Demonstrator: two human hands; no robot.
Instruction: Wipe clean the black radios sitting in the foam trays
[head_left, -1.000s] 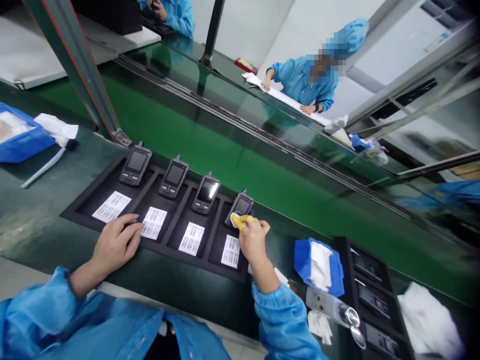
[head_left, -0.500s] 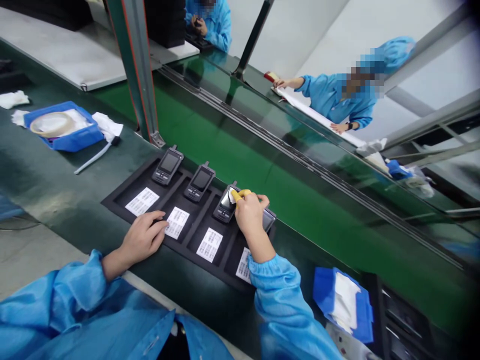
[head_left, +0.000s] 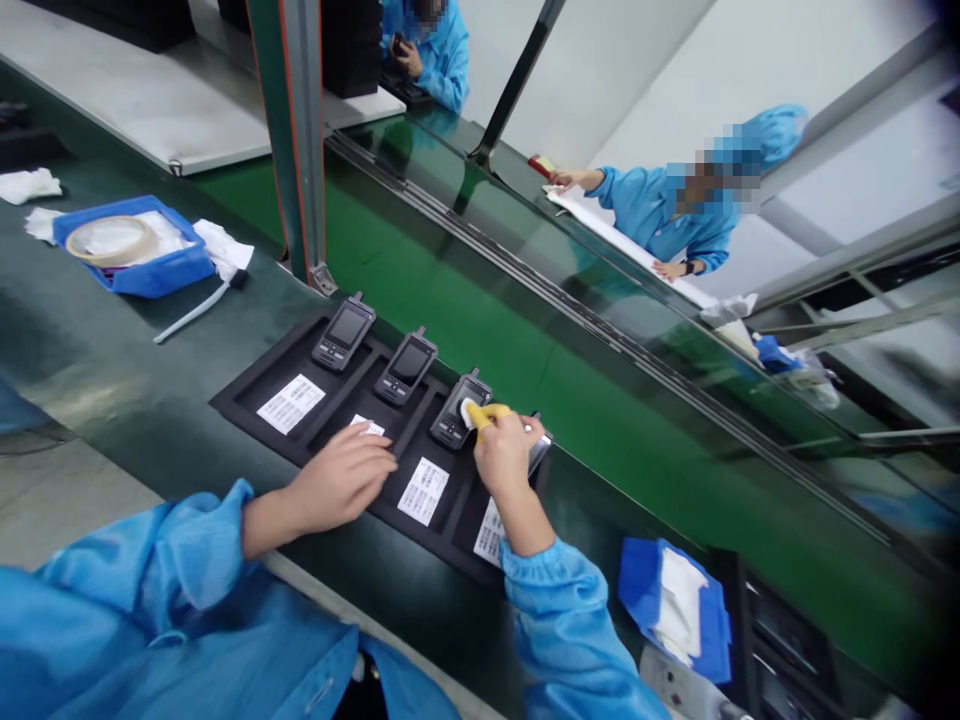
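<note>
A black foam tray (head_left: 259,370) lies on the green bench, its compartments holding handheld radios with screens and printed white label sheets (head_left: 291,404). My right hand (head_left: 506,450), yellow covers on its fingertips, pinches a small white wipe (head_left: 468,412) against the screen of the third radio (head_left: 454,425). The fourth radio (head_left: 538,450) is partly hidden behind this hand. Over the second compartment rests my left hand (head_left: 345,478), holding nothing, fingers stretched out and partly covering a label sheet (head_left: 369,425). Two more radios, the first (head_left: 345,332) and second (head_left: 406,367), lie untouched to the left.
Left stands a blue bin (head_left: 150,275) with a tape roll (head_left: 112,240), beside a white-handled brush (head_left: 193,312). To the right are a blue bin (head_left: 634,590) of white wipes and another black tray (head_left: 795,640). A metal post (head_left: 292,150) rises behind. Two co-workers sit across the green conveyor.
My right hand has moved with the wipe from the fourth radio to the third, then slightly down its screen. My left hand has shifted right over the second label sheet. The view has turned.
</note>
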